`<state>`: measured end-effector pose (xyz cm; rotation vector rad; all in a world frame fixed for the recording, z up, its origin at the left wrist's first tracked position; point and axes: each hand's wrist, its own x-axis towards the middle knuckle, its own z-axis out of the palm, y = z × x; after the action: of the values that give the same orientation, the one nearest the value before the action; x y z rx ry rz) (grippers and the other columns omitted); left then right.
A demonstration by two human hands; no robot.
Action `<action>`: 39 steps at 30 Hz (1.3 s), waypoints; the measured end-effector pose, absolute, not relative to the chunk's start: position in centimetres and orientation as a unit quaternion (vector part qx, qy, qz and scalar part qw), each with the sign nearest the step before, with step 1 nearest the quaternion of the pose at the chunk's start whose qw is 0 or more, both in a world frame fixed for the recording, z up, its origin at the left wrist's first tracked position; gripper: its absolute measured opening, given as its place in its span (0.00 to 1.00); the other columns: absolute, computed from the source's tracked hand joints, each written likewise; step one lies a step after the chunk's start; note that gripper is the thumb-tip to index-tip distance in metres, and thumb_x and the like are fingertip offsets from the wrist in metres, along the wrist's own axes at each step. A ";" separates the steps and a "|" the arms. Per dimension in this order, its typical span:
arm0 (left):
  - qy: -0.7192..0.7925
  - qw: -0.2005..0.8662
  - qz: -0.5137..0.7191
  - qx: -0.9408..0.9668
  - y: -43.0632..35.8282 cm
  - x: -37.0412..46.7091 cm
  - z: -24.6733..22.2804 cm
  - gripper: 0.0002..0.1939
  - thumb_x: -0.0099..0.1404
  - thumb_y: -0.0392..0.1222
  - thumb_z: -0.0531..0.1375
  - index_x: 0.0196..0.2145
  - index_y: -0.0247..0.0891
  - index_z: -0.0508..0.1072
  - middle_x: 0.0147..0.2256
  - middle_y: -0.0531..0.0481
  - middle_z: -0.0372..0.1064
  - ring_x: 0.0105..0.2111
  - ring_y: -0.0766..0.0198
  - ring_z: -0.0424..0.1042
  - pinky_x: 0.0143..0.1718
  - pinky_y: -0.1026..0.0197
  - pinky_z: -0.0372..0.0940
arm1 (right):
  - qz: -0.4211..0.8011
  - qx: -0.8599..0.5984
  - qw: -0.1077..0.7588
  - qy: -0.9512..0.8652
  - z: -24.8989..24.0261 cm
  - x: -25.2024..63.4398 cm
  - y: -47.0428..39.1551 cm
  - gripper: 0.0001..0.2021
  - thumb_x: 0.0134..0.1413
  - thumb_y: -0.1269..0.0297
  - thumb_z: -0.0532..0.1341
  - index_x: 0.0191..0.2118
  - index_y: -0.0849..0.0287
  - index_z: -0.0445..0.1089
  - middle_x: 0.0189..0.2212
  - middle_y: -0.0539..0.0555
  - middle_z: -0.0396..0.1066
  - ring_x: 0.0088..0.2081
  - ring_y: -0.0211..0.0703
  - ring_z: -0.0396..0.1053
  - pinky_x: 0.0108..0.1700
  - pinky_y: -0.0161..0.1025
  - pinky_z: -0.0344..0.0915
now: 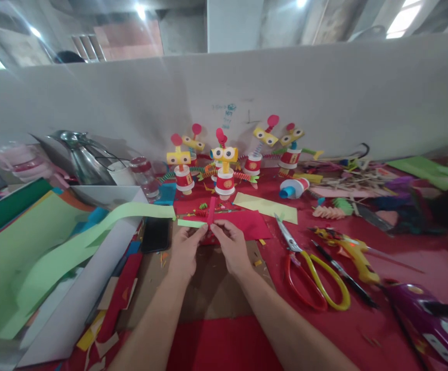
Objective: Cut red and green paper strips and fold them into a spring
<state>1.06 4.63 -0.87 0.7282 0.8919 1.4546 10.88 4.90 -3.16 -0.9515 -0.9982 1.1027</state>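
A narrow red paper strip stands upward and a light green strip points left; they meet at the fingertips of both hands. My left hand pinches the joined strips from the left, thumb and fingers together. Close beside it, my right hand pinches them from the right. Both hands are over a brown cardboard sheet. Just behind them lie a red paper sheet and a small red folded spring. The exact join is partly covered by the fingertips.
Paper-cup figures stand near the wall. On the right are scissors, a pen, a yellow glue gun and a purple device. On the left are a phone, a box of coloured paper and a metal jug.
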 end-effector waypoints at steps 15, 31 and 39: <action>0.380 0.590 0.617 0.358 4.3 0.4 -0.4 0.12 0.48 0.38 0.68 0.33 0.34 0.76 0.32 0.46 0.76 0.32 0.60 0.74 0.39 0.58 0.66 | 0.517 -0.386 0.645 -0.411 -2.5 10.4 4.5 0.08 0.43 0.60 0.65 0.31 0.57 0.73 0.28 0.50 0.73 0.30 0.40 0.69 0.39 0.41 0.68; 0.397 0.636 0.604 0.271 4.8 0.2 -1.0 0.17 0.38 0.34 0.70 0.29 0.33 0.74 0.28 0.50 0.74 0.26 0.66 0.71 0.35 0.59 0.68 | 0.544 -0.388 0.637 -0.384 -2.6 10.7 4.8 0.07 0.40 0.62 0.67 0.27 0.58 0.71 0.22 0.47 0.69 0.25 0.37 0.67 0.32 0.36 0.66; 0.387 0.658 0.588 0.267 5.0 -0.5 -1.6 0.16 0.37 0.33 0.71 0.26 0.34 0.73 0.25 0.53 0.72 0.26 0.68 0.72 0.33 0.64 0.68 | 0.526 -0.399 0.627 -0.413 -2.5 11.0 4.7 0.07 0.40 0.62 0.66 0.27 0.58 0.71 0.22 0.48 0.69 0.26 0.38 0.66 0.32 0.36 0.64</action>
<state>-0.53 5.03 -1.58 0.6054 0.8764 1.3324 10.96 4.73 -2.45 -0.9154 -0.9471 1.2049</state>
